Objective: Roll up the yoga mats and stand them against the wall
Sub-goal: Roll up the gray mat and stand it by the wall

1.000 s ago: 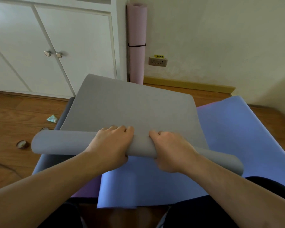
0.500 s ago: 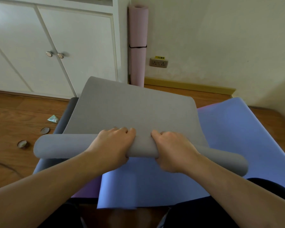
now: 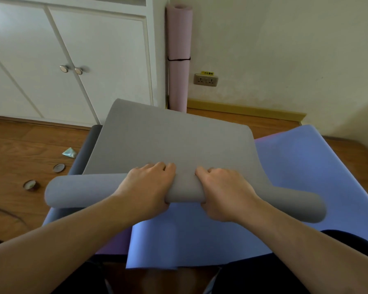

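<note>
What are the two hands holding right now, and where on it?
Both hands grip the grey mat by its rolled-up part, near the middle of the roll: the left hand and right hand side by side, fingers curled over the top.

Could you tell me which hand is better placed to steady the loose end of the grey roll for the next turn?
Left, marginally. Both hands grip the grey mat near its middle, but the left hand sits nearer the long free left end; the right hand has less roll beyond it.
</note>
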Demonstrator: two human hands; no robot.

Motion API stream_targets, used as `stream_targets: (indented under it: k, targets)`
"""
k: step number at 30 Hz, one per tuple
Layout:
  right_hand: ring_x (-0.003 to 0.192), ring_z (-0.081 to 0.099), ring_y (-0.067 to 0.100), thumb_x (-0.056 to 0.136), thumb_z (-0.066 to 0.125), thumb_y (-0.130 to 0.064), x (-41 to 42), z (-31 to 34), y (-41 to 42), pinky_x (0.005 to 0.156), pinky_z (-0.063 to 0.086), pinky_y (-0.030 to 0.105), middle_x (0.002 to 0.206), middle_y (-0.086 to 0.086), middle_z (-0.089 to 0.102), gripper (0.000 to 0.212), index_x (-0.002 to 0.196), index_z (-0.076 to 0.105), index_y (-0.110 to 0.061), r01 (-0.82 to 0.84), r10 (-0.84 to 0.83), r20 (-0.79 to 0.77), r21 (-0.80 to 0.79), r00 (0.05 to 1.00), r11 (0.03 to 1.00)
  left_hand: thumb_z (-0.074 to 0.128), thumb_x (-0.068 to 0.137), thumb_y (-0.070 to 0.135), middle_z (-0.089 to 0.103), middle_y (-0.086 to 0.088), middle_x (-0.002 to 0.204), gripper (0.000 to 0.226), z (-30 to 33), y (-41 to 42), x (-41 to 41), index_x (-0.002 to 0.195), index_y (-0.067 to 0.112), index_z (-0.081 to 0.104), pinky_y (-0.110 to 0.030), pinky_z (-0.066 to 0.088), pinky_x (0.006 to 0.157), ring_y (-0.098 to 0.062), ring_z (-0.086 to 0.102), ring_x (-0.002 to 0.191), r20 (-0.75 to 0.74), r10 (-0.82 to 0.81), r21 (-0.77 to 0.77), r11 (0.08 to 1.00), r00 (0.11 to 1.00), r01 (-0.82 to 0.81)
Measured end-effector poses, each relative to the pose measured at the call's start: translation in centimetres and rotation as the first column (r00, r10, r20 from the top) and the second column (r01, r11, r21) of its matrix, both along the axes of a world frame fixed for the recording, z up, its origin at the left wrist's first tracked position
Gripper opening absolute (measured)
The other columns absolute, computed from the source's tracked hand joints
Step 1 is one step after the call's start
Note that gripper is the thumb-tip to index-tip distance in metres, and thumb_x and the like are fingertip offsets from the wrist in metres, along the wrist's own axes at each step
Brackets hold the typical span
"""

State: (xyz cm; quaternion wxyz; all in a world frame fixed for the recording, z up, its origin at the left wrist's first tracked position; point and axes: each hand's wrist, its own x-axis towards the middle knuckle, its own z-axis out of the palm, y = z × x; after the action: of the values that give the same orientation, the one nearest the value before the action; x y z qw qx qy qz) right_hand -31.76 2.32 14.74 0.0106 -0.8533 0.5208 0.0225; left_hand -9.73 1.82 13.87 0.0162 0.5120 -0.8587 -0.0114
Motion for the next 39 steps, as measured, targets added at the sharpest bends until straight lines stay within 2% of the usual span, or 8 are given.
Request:
stream_targets:
  k: [6, 9, 12, 16, 23, 26, 33, 39]
  targets:
    - [0.089, 0.064, 0.028, 0.067, 0.090, -0.047, -0.2, -0.6, 0.3, 0.072, 0.049, 0.041, 0.105, 0.001, 0.064, 0.079, 0.129, 0.047, -0.022, -0.056, 0.058, 0.011, -0.128, 0.998, 0.990, 0.068, 0.076, 0.034, 0.061, 0.005, 0.099, 0.036, 1.1, -1.1, 0.3, 0.102, 0.027, 0.044, -0.035, 0.049, 0.067, -0.025, 0.065, 0.087, 0.017, 0.060, 0.233, 0.971, 0.998, -0.062]
    - [0.084, 0.067, 0.030, 0.069, 0.086, -0.036, 0.1, -0.9, 0.5, 0.063, 0.043, 0.038, 0.098, 0.002, 0.065, 0.067, 0.122, 0.048, -0.019, -0.060, 0.057, -0.030, -0.115, 0.998, 0.992, 0.069, 0.072, 0.042, 0.061, 0.008, 0.097, 0.038, 1.0, -1.1, 0.7, 0.102, 0.031, 0.048, -0.038, 0.056, 0.071, -0.022, 0.064, 0.085, 0.013, 0.065, 0.306, 0.950, 0.998, -0.066]
    - [0.088, 0.066, 0.031, 0.084, 0.071, -0.031, 0.3, -0.4, 0.4, 0.063, 0.039, 0.037, 0.103, 0.003, 0.063, 0.047, 0.118, 0.041, -0.019, -0.043, 0.041, -0.034, -0.060, 0.999, 0.997, 0.067, 0.077, 0.043, 0.060, 0.010, 0.103, 0.039, 0.7, -0.5, 0.4, 0.107, 0.031, 0.046, -0.036, 0.049, 0.069, -0.020, 0.064, 0.093, 0.023, 0.043, 0.229, 0.972, 0.999, -0.047]
    - [0.088, 0.067, 0.033, 0.085, 0.068, -0.033, 0.1, 0.2, 0.2, 0.063, 0.037, 0.036, 0.103, 0.003, 0.063, 0.042, 0.111, 0.038, -0.021, -0.002, 0.001, -0.013, -0.022, 1.000, 1.000, 0.066, 0.082, 0.040, 0.061, 0.007, 0.109, 0.041, 0.5, -0.2, -0.2, 0.112, 0.025, 0.042, -0.034, 0.037, 0.068, -0.023, 0.064, 0.101, 0.090, 0.024, 0.038, 0.999, 0.996, -0.028]
    - [0.096, 0.064, 0.027, 0.073, 0.087, -0.051, -0.1, 0.3, 0.0, 0.075, 0.049, 0.040, 0.111, -0.001, 0.063, 0.079, 0.130, 0.041, -0.024, -0.036, 0.038, 0.014, -0.122, 0.999, 0.992, 0.070, 0.076, 0.038, 0.063, 0.004, 0.100, 0.036, 2.7, -1.3, 0.7, 0.104, 0.028, 0.050, -0.034, 0.048, 0.067, -0.024, 0.065, 0.087, 0.064, 0.067, 0.208, 0.975, 0.996, -0.079]
    - [0.089, 0.065, 0.028, 0.083, 0.078, -0.041, -0.2, 1.2, -0.2, 0.066, 0.043, 0.037, 0.103, 0.000, 0.063, 0.057, 0.118, 0.038, -0.023, -0.033, 0.034, 0.010, -0.093, 0.999, 0.995, 0.073, 0.073, 0.045, 0.063, 0.007, 0.100, 0.043, 3.6, -1.3, 0.8, 0.107, 0.031, 0.051, -0.037, 0.057, 0.073, -0.021, 0.064, 0.086, 0.044, 0.057, 0.237, 0.969, 0.997, -0.066]
    - [0.081, 0.063, 0.029, 0.079, 0.071, -0.037, -1.1, 4.6, -0.7, 0.063, 0.049, 0.040, 0.096, 0.003, 0.062, 0.042, 0.102, 0.038, -0.025, 0.019, -0.018, 0.031, -0.041, 0.999, 0.999, 0.071, 0.080, 0.035, 0.059, 0.004, 0.103, 0.048, 5.2, -0.3, 0.1, 0.114, 0.023, 0.040, -0.034, 0.041, 0.065, -0.025, 0.064, 0.093, 0.107, -0.035, -0.147, 0.988, 0.994, 0.051]
    - [0.099, 0.063, 0.028, 0.071, 0.090, -0.048, -0.3, 2.8, 0.0, 0.080, 0.048, 0.041, 0.116, 0.001, 0.062, 0.084, 0.134, 0.040, -0.022, -0.041, 0.042, -0.001, -0.198, 0.999, 0.979, 0.071, 0.075, 0.041, 0.060, 0.008, 0.096, 0.042, 5.6, -1.3, 0.7, 0.107, 0.030, 0.046, -0.037, 0.053, 0.071, -0.023, 0.064, 0.088, 0.030, 0.037, 0.116, 0.992, 0.999, -0.040]
